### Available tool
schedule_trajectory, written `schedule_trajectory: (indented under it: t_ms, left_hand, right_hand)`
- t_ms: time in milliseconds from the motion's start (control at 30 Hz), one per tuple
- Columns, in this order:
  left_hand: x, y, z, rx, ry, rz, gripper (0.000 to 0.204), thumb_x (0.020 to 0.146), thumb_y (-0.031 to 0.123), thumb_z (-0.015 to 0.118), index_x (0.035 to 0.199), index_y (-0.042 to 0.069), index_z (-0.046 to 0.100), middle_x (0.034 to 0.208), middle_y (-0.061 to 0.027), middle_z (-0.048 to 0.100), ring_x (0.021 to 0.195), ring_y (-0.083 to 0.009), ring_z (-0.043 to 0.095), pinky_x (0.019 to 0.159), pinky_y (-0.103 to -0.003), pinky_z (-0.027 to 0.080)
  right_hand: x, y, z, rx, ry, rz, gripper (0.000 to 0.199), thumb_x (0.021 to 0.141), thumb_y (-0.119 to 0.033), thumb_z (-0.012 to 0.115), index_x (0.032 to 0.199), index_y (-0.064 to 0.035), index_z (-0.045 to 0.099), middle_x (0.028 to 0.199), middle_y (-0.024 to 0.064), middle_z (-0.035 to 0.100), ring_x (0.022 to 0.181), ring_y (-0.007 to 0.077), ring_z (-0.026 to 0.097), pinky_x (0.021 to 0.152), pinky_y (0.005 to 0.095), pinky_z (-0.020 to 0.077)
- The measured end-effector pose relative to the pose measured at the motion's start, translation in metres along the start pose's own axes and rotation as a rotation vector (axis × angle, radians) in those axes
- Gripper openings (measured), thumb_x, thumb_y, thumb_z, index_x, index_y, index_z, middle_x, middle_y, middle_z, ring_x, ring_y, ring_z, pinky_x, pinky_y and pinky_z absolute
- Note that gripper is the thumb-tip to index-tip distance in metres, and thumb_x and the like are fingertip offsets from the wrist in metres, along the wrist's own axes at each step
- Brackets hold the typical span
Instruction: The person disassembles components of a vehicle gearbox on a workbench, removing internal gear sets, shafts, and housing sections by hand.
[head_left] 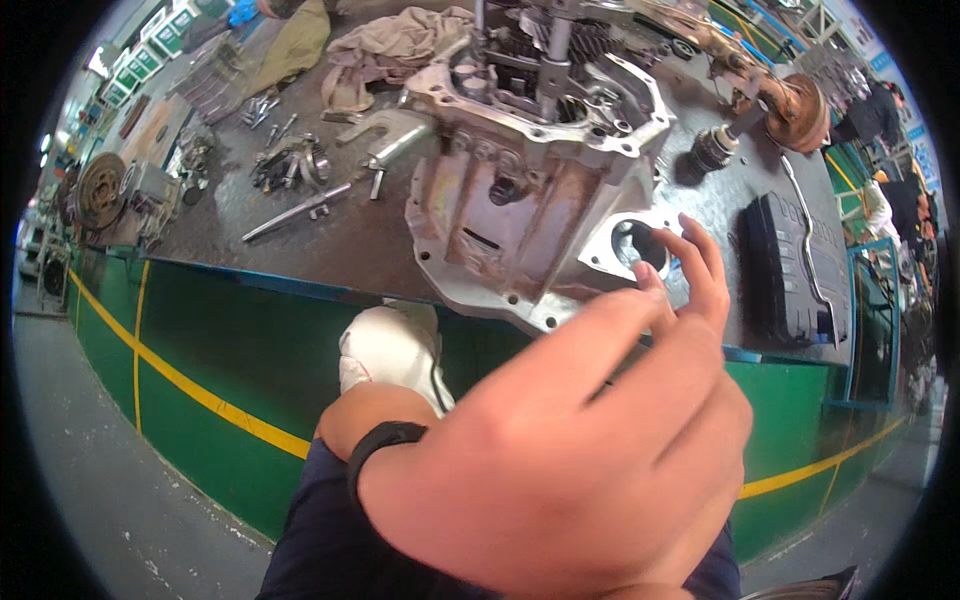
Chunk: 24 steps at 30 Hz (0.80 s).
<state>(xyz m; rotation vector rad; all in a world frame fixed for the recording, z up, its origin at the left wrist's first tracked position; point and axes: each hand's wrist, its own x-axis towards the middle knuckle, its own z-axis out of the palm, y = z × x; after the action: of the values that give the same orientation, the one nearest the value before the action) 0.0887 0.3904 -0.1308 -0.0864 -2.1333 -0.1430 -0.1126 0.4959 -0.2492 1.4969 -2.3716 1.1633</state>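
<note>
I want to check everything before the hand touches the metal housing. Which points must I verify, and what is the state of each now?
1. Hand free of tools: ok, fingers spread, nothing held.
2. Round opening in the gearbox housing visible: ok, just beyond the fingertips.
3. Housing fully on the workbench: not ok, its lower flange overhangs the edge.
4. Loose tools away from the hand: ok, they lie to the left.
5. Second hand: cannot tell, not in view.
6. Which hand this is: cannot tell.

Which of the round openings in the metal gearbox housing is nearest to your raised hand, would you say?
The large round opening in the housing's lower right flange, just beyond the hand's fingertips; the other bores sit farther up the casting.
</note>
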Motion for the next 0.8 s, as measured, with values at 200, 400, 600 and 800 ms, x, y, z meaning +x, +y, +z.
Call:
schedule_trajectory:
  t_ms: [200,400,600,800]
  left_hand:
    - [-0.014,-0.016,0.041,-0.192,0.262,0.107,0.017,0.066,0.013,0.078,0.076,0.006,0.066,0.085,-0.0057,0.064,0.081,-0.0228,0.065,0.071,-0.030,0.056]
    - [0.003,-0.024,-0.012,-0.847,-0.076,0.057,0.011,0.074,0.016,0.077,0.082,0.010,0.074,0.084,-0.0071,0.068,0.081,-0.0258,0.069,0.069,-0.037,0.058]
    - [0.010,-0.046,-0.009,-0.638,-0.060,0.096,0.007,0.085,0.012,0.073,0.087,0.007,0.077,0.088,-0.0119,0.071,0.079,-0.0294,0.069,0.065,-0.038,0.056]
    - [-0.016,-0.079,-0.044,-0.155,-0.119,-0.175,0.032,0.089,0.002,0.054,0.114,-0.003,0.073,0.116,-0.0210,0.071,0.108,-0.0361,0.067,0.097,-0.043,0.052]
  right_hand:
    - [-0.002,-0.004,0.016,0.111,-0.067,0.002,0.038,0.093,-0.020,0.082,0.125,-0.0018,0.072,0.145,0.0241,0.060,0.124,0.0393,0.064,0.105,0.0451,0.0510]
    - [0.005,-0.005,0.000,0.017,0.002,-0.022,0.037,0.093,-0.021,0.082,0.123,-0.0009,0.073,0.141,0.0231,0.063,0.119,0.0375,0.067,0.103,0.0440,0.0517]
    - [-0.007,0.022,-0.005,0.009,-0.047,-0.049,0.039,0.094,-0.028,0.080,0.123,-0.0031,0.071,0.138,0.0286,0.063,0.134,0.0458,0.057,0.111,0.0545,0.0452]
    - [-0.006,0.011,0.018,0.147,0.053,-0.093,0.043,0.092,-0.031,0.082,0.124,-0.0053,0.068,0.146,0.0276,0.055,0.130,0.0472,0.056,0.109,0.0508,0.0479]
